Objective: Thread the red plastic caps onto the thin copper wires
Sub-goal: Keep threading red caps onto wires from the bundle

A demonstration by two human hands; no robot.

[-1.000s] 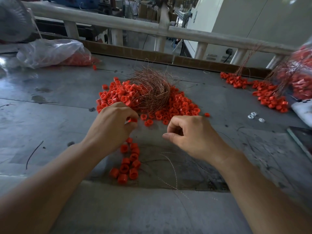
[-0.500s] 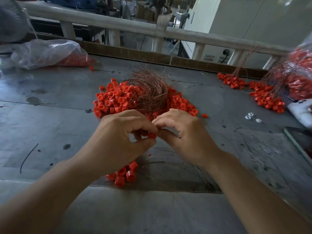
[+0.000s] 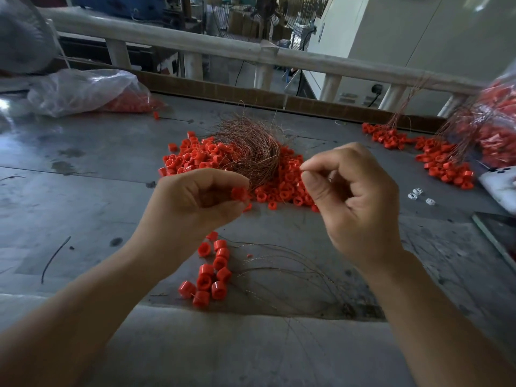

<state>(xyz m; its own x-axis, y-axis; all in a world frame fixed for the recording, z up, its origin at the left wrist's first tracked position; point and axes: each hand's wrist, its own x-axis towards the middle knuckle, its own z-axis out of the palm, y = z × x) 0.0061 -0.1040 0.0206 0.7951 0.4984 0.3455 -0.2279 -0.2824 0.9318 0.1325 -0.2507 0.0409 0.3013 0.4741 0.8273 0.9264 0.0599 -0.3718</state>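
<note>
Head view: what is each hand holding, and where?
Left hand pinches a red plastic cap by its sides; right hand pinches shut, any thin copper wire too fine to see.

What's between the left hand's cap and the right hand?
Head view: only the cap pile and wire bundle on the table behind show there.

Right bag (image 3: 495, 118) of red caps (image 3: 502, 146) is blurred, cropped.
</note>
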